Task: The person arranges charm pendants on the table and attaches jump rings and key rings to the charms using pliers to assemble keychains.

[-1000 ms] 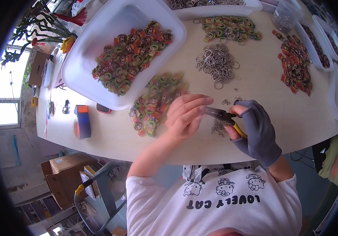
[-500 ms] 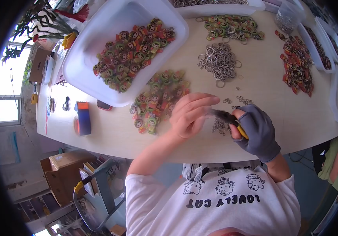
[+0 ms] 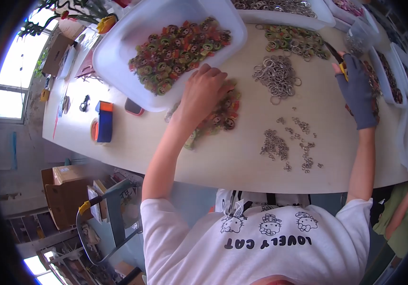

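My left hand (image 3: pixel 201 92), bare and with its fingers bent down, is over the pile of small green and red character charms (image 3: pixel 225 111), close to the rim of the white tub (image 3: pixel 166 102). Its fingertips are hidden, so any grip is out of sight. On the right, my right hand (image 3: pixel 355 90) wears a grey fingerless glove and is closed round pliers (image 3: pixel 341 62) with yellow handles, their dark jaws pointing up and left. Between the hands lie a heap of large key rings (image 3: pixel 276 77) and small metal rings (image 3: pixel 274 145).
More green charms with rings (image 3: pixel 295 42) lie at the back. Red charms (image 3: pixel 371 78) are partly under my right hand. Open trays (image 3: pixel 390 78) line the right side. A blue and orange tape dispenser (image 3: pixel 104 122) stands at left. A co-worker's arm (image 3: pixel 403 209) shows at lower right.
My hands have moved apart. The left went up and left onto the charms; the right swung up and right with the pliers. The small rings between them are now uncovered. The view has shifted slightly.
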Available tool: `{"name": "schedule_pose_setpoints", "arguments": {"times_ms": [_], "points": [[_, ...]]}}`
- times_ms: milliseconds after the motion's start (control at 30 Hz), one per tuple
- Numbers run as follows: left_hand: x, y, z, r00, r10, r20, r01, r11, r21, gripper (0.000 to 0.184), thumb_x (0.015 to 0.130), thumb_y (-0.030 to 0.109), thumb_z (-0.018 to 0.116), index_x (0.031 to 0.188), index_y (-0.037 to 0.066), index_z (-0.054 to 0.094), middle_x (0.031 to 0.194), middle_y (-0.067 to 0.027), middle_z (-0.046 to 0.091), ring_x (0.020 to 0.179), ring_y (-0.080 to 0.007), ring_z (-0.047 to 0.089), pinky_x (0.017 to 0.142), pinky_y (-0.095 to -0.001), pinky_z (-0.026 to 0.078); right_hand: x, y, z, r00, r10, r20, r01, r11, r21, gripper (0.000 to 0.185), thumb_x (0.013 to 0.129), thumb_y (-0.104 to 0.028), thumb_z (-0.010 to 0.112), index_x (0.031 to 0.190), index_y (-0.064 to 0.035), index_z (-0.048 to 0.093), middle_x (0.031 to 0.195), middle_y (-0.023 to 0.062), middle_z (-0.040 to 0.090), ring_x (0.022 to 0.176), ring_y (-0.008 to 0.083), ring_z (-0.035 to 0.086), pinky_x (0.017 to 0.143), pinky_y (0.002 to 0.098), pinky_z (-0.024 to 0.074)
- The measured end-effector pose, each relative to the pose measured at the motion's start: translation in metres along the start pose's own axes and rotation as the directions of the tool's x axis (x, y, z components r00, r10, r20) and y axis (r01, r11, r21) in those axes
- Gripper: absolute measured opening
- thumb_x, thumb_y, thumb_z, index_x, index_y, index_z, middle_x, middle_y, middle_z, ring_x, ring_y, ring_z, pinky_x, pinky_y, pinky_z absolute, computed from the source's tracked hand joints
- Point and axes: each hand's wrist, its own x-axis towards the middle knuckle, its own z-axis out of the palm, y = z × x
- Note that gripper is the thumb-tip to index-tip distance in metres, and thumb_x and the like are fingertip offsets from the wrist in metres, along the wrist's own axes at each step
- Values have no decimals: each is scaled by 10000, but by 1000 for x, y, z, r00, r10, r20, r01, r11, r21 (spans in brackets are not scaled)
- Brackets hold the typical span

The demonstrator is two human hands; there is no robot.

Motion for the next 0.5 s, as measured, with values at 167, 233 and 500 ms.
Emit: {"name": "schedule_pose_setpoints", "arguments": {"times_ms": [167,233,500], "points": [[9,-3,25,998,-27,48,25,999,47,164,785,100,688,926,27,648,923,-93,630,934,-284,584,786,-417,476,-49,-1,-1,976,149,160,-179,965,193,237,876,-152,626,1051,-18,537,937,141,586,832,332,594,704,404,464],[18,5,12,974,-144,178,156,986,-58,154,776,58,680,918,43,622,914,-97,621,858,-292,593,769,-395,480,-58,-20,0,956,154,250,-231,920,316,224,856,-143,640,1008,-9,543,902,130,582,803,332,597,680,407,461],[17,32,0,939,-305,161,213,145,-966,208,888,11,637,1061,23,522,965,-38,608,861,-116,617,749,-247,521,-51,-62,7,917,-16,399,-143,920,365,228,815,-170,684,934,-18,564,832,122,554,745,330,580,650,405,468]]}}
